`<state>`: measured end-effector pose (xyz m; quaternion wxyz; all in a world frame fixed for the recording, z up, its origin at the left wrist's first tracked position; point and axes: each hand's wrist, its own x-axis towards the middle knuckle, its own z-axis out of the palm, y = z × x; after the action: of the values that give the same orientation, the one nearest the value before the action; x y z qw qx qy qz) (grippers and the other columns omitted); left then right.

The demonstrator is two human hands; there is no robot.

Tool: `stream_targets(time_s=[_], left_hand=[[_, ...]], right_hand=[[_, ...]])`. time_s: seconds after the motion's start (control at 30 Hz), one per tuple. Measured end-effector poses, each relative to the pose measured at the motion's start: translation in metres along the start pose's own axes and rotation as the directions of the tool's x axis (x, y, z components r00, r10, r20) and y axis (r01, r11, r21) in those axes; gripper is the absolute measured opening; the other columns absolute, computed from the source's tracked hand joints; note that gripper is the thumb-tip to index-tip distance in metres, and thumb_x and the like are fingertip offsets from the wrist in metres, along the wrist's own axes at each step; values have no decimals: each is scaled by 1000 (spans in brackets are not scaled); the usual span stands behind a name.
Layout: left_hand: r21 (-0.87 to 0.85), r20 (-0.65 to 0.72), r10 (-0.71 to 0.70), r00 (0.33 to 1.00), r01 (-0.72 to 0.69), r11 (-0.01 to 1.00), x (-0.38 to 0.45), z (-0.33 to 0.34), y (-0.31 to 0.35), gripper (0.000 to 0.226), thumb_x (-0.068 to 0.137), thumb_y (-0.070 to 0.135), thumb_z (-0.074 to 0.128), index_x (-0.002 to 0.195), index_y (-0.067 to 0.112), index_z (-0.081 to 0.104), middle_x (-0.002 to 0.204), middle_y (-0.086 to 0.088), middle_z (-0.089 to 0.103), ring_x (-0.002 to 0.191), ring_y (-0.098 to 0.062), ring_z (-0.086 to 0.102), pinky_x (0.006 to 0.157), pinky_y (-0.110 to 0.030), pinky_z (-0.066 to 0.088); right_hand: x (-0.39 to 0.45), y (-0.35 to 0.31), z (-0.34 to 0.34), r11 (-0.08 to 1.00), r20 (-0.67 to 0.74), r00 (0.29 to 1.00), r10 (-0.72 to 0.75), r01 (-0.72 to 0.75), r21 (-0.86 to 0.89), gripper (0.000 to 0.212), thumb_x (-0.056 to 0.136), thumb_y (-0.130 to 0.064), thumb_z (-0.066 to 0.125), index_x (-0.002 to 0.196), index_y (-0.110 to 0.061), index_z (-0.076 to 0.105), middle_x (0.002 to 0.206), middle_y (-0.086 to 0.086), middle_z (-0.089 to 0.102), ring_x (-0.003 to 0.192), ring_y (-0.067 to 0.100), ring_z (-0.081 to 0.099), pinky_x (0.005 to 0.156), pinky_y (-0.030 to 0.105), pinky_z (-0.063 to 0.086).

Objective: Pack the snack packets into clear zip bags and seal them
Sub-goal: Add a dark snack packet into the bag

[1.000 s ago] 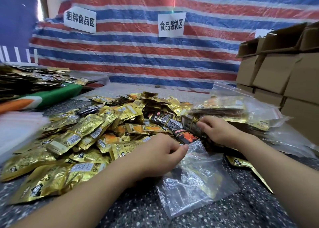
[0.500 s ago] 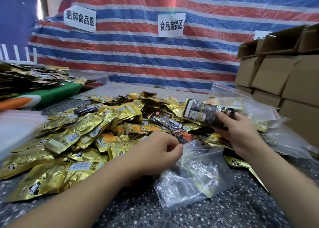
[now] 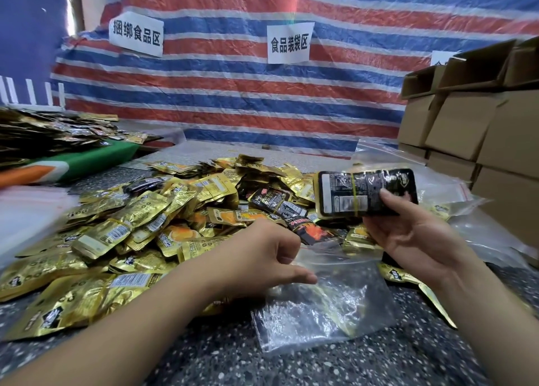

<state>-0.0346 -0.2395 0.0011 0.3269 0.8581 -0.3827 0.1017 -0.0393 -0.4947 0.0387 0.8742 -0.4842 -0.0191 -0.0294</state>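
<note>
- Two white signs hang on the striped tarp [image 3: 233, 99]: the left sign [image 3: 136, 34] reads 捆绑食品区; the middle sign [image 3: 289, 43] reads 食品装袋区; print on the packets is too small to read
- Since half a second ago the bundle [image 3: 364, 192] has risen higher above the pile [image 3: 151, 228]; the bag [image 3: 323, 298] has stayed flat on the speckled worktop [image 3: 291, 365]
- Right hand [image 3: 414, 236] grips the black banded bundle from below, thumb on its face; left hand [image 3: 262, 260], fingers curled, pinches the bag's upper edge
</note>
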Motion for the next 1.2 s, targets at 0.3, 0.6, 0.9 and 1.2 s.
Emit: stream_targets(time_s=[0.3, 0.6, 0.9, 1.2], left_hand=[[-28, -25, 29, 999, -30, 999, 1, 2, -3, 54, 73, 58, 73, 60, 18, 40, 55, 10, 37, 53, -6, 30, 49, -20, 29], [-45, -40, 13, 999, -15, 999, 2, 3, -6, 55, 69, 72, 61, 67, 19, 46, 60, 9, 45, 54, -4, 35, 51, -18, 35], [-71, -54, -29, 998, 25, 997, 4, 1, -5, 45, 76, 61, 68, 60, 23, 51, 55, 15, 50, 50, 0, 43, 48, -13, 35], [-136, -118, -61, 991, 45, 990, 6, -1, 1, 32, 81, 44, 74, 70, 17, 62, 60, 9, 59, 53, 2, 50, 50, -10, 38]], right_hand=[[-4, 10, 5, 928, 223, 959, -177, 238, -288, 35, 79, -15, 66, 113, -5, 63, 108, 14, 74, 101, 26, 72, 76, 29, 59], [-10, 14, 9, 755, 310, 919, -244, 380, -534, 21, 74, -36, 71, 95, -35, 73, 101, 9, 76, 97, 24, 72, 81, 40, 57], [-16, 15, 14, 716, 389, 856, -341, 504, -482, 35, 70, -57, 76, 99, -39, 70, 105, 3, 74, 100, 23, 71, 78, 40, 60], [-17, 19, 12, 565, 465, 867, -180, 478, -673, 18, 85, -33, 59, 103, -35, 63, 98, 4, 75, 89, 21, 74, 68, 33, 61]])
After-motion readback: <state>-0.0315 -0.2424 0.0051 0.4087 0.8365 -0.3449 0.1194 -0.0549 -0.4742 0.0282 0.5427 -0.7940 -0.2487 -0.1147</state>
